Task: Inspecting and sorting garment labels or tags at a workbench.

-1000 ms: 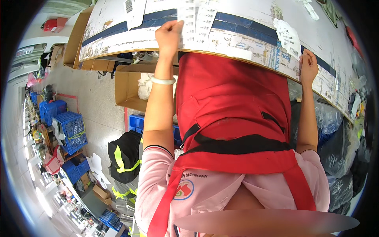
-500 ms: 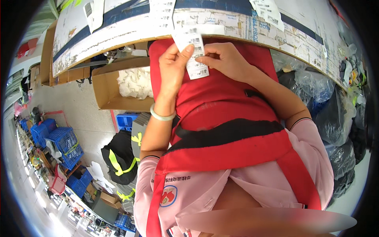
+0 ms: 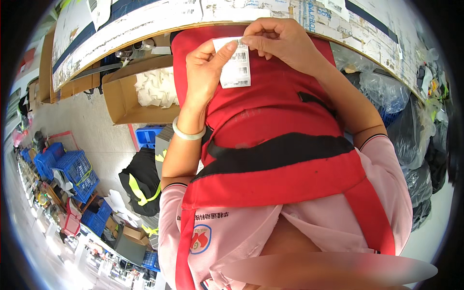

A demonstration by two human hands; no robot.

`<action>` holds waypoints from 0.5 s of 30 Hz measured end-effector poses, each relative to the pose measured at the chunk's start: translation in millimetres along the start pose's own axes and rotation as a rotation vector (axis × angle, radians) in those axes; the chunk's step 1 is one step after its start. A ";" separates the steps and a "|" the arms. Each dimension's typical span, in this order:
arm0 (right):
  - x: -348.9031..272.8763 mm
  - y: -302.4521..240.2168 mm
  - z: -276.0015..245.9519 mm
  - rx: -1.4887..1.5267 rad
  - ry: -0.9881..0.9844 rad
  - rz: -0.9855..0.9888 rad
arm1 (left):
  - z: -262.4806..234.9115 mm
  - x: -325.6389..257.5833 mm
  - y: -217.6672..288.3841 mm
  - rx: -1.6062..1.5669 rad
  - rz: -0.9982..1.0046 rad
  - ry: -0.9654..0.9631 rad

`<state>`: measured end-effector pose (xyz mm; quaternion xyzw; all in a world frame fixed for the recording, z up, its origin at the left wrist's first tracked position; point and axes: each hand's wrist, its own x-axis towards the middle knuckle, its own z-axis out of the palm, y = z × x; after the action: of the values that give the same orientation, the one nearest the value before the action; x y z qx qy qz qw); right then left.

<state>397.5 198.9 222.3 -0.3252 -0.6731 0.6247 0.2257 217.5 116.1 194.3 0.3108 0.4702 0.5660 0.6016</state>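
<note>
Both my hands are raised in front of my red apron point(image 3: 275, 125), just below the edge of a label-covered work table point(image 3: 145, 21). My left hand point(image 3: 205, 72) and my right hand point(image 3: 278, 41) pinch a small white paper label strip with barcodes point(image 3: 237, 65) between them. The left thumb presses its left edge, and the right fingertips hold its top. A pale bangle point(image 3: 188, 134) sits on my left wrist.
An open cardboard box with white sheets point(image 3: 145, 94) stands under the table at left. Blue plastic crates point(image 3: 72, 169) and a black bag with yellow stripes point(image 3: 140, 181) lie on the floor. Dark plastic bags point(image 3: 411, 130) pile up at right.
One second ago both hands were apart on the table's edge. They have come together in front of my chest, holding the label strip, now lower and closer to me.
</note>
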 end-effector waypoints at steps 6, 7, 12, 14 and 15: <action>-1.1 -0.2 -3.0 -0.010 -0.079 0.081 | -1.2 -3.0 -1.8 0.039 -0.055 -0.024; -2.1 -0.5 -3.3 -0.009 -0.078 0.083 | -1.3 -3.2 -3.0 0.024 -0.076 -0.022; -3.6 -2.8 -3.7 -0.020 -0.128 0.044 | -1.7 -3.7 -1.8 -0.057 -0.136 -0.065; -3.6 1.3 -4.2 -0.002 -0.128 0.055 | -3.0 -3.2 -3.2 -0.086 -0.159 -0.083; -3.4 1.6 -3.5 0.013 -0.129 0.058 | -4.8 -3.4 -3.5 -0.111 -0.170 -0.099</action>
<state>402.5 199.0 221.5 -0.3021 -0.6724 0.6551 0.1657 214.7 111.5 190.2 0.2636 0.4325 0.5221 0.6862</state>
